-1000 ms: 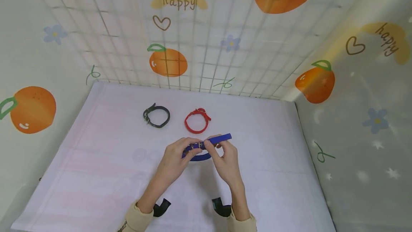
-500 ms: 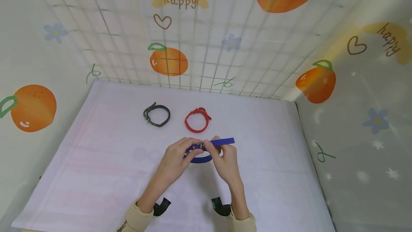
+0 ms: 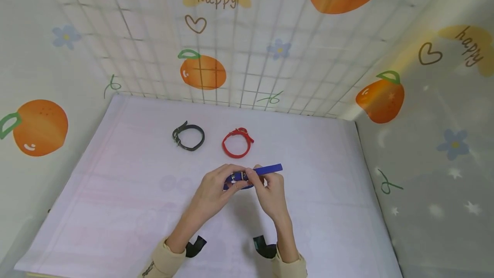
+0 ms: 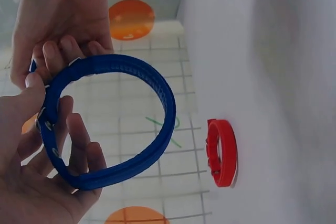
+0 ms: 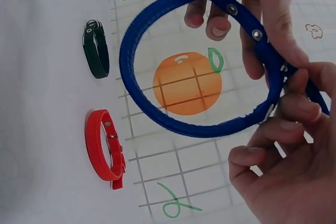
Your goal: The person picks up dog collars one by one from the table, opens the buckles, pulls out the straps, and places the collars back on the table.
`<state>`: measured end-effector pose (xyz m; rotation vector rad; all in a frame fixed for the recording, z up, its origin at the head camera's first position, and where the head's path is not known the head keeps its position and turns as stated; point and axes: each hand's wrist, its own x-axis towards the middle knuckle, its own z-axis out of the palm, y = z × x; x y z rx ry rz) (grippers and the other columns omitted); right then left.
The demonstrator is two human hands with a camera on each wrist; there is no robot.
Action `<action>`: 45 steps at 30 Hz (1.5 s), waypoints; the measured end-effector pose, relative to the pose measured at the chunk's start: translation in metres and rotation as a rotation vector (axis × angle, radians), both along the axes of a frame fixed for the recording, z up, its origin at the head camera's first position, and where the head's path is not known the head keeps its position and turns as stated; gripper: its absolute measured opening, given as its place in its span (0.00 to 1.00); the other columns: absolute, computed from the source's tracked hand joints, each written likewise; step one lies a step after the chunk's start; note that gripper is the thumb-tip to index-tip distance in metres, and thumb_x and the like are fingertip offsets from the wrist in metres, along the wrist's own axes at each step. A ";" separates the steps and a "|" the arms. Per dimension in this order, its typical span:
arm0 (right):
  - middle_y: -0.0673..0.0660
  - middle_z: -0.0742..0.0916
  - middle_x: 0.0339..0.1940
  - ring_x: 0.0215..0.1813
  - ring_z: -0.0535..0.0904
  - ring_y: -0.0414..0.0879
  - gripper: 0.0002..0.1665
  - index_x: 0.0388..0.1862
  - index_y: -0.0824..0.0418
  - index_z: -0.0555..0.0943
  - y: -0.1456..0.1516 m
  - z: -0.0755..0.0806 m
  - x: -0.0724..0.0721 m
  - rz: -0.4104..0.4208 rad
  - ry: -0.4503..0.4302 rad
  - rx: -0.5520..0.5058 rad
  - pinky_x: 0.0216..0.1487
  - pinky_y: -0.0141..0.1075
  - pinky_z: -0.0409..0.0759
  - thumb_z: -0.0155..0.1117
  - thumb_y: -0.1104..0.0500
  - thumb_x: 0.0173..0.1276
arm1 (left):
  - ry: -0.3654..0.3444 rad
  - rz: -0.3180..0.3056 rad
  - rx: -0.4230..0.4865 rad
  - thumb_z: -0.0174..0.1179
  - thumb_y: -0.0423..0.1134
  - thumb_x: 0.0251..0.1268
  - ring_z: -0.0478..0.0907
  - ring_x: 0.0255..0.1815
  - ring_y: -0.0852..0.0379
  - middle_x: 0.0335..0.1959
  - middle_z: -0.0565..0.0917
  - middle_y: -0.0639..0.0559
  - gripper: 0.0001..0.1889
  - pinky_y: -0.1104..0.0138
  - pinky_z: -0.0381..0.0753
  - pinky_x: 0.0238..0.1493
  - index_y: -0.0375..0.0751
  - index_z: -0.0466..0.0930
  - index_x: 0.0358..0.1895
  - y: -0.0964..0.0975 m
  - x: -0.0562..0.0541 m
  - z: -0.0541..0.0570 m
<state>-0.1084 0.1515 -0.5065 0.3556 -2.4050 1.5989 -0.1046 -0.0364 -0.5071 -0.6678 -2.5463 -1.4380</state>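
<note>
Since its metal buckle (image 3: pixel 243 176) probably needs steadying, the left hand (image 3: pixel 215 185) pinches the looped blue fabric collar (image 4: pixel 169 109) above the white bench (image 3: pixel 328 213); the right hand (image 3: pixel 272 190) pinches its strap (image 3: pixel 271 169).

sleeves (image 3: pixel 290 267): beige — cuffed | left sleeve (image 3: pixel 168 260): dark slanting marking (image 3: pixel 148 268) | wrist pieces (image 3: pixel 265 249): black — curved

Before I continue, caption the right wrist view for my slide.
Left hand and right hand hold a blue collar; a red collar and dark collar lie apart.
</note>
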 end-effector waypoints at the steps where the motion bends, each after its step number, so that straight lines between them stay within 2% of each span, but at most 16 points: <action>1: 0.49 0.75 0.19 0.26 0.68 0.36 0.18 0.26 0.53 0.82 0.000 0.000 0.000 0.005 -0.001 0.001 0.28 0.30 0.62 0.63 0.59 0.82 | -0.007 -0.001 0.006 0.70 0.49 0.72 0.87 0.46 0.61 0.53 0.90 0.57 0.18 0.66 0.89 0.49 0.53 0.85 0.61 0.000 0.000 0.000; 7: 0.60 0.78 0.20 0.25 0.69 0.37 0.18 0.27 0.53 0.81 -0.001 0.001 0.000 0.024 -0.022 -0.002 0.27 0.30 0.62 0.61 0.58 0.83 | -0.028 0.001 0.034 0.71 0.47 0.72 0.89 0.52 0.58 0.54 0.91 0.55 0.17 0.63 0.90 0.53 0.51 0.86 0.60 0.001 0.000 -0.001; 10: 0.65 0.81 0.22 0.26 0.73 0.45 0.19 0.28 0.54 0.81 -0.001 0.001 0.000 0.023 -0.039 -0.007 0.29 0.30 0.65 0.60 0.58 0.84 | -0.039 0.003 0.034 0.71 0.45 0.72 0.89 0.52 0.58 0.55 0.91 0.54 0.16 0.63 0.91 0.54 0.51 0.86 0.60 0.001 0.000 -0.001; 15: 0.66 0.82 0.23 0.29 0.77 0.56 0.20 0.27 0.55 0.81 -0.002 0.001 0.000 0.024 -0.048 -0.017 0.33 0.31 0.69 0.59 0.58 0.85 | -0.063 0.004 0.033 0.72 0.43 0.73 0.88 0.53 0.57 0.56 0.91 0.53 0.17 0.63 0.91 0.54 0.51 0.85 0.61 0.001 0.001 -0.001; 18: 0.65 0.82 0.23 0.30 0.77 0.54 0.20 0.26 0.55 0.81 -0.002 0.001 0.001 0.025 -0.044 -0.019 0.34 0.31 0.70 0.59 0.58 0.85 | -0.056 -0.002 0.035 0.71 0.44 0.74 0.89 0.53 0.57 0.56 0.91 0.53 0.16 0.62 0.91 0.54 0.50 0.85 0.61 0.000 0.002 -0.001; 22: 0.58 0.80 0.21 0.31 0.77 0.44 0.20 0.26 0.56 0.80 -0.002 0.001 0.001 0.020 -0.048 -0.018 0.36 0.32 0.71 0.59 0.58 0.85 | -0.057 -0.013 0.050 0.70 0.45 0.75 0.89 0.53 0.58 0.56 0.91 0.53 0.16 0.63 0.91 0.54 0.51 0.85 0.61 0.000 0.002 0.000; 26: 0.51 0.79 0.21 0.32 0.77 0.39 0.20 0.27 0.57 0.80 -0.001 0.001 0.002 0.024 -0.048 -0.037 0.38 0.32 0.74 0.58 0.59 0.85 | -0.072 -0.018 0.075 0.69 0.46 0.76 0.89 0.52 0.58 0.57 0.91 0.54 0.16 0.63 0.91 0.53 0.51 0.85 0.61 0.000 0.002 0.000; 30: 0.49 0.77 0.20 0.28 0.71 0.37 0.22 0.25 0.58 0.79 -0.001 0.001 0.002 0.026 -0.045 -0.075 0.33 0.30 0.69 0.57 0.59 0.86 | -0.092 -0.018 0.102 0.70 0.44 0.75 0.89 0.50 0.56 0.55 0.91 0.52 0.15 0.59 0.93 0.51 0.50 0.84 0.61 0.001 0.003 -0.001; 33: 0.49 0.75 0.20 0.25 0.65 0.36 0.23 0.24 0.60 0.78 -0.001 0.001 0.003 0.018 -0.048 -0.106 0.29 0.30 0.62 0.56 0.59 0.86 | -0.108 -0.021 0.118 0.71 0.41 0.74 0.89 0.49 0.55 0.54 0.91 0.50 0.15 0.58 0.93 0.49 0.49 0.84 0.60 0.001 0.003 -0.002; 36: 0.50 0.74 0.20 0.25 0.65 0.36 0.24 0.24 0.62 0.77 -0.001 0.001 0.004 0.007 -0.053 -0.135 0.29 0.29 0.62 0.55 0.59 0.86 | -0.113 -0.023 0.128 0.71 0.40 0.74 0.90 0.48 0.55 0.53 0.91 0.49 0.15 0.58 0.93 0.49 0.49 0.84 0.60 0.002 0.003 -0.003; 40: 0.54 0.73 0.19 0.24 0.64 0.36 0.24 0.25 0.66 0.77 0.000 0.002 0.004 0.005 -0.057 -0.159 0.28 0.29 0.61 0.55 0.60 0.86 | -0.119 -0.023 0.137 0.71 0.40 0.74 0.89 0.47 0.56 0.52 0.91 0.49 0.14 0.63 0.93 0.48 0.48 0.83 0.59 0.001 0.003 -0.002; 45: 0.57 0.73 0.20 0.24 0.64 0.36 0.22 0.26 0.62 0.77 0.001 0.002 0.003 0.015 -0.046 -0.134 0.28 0.30 0.61 0.56 0.61 0.86 | -0.102 -0.028 0.148 0.70 0.40 0.75 0.89 0.47 0.57 0.52 0.91 0.50 0.15 0.70 0.90 0.48 0.48 0.83 0.60 0.000 0.003 -0.002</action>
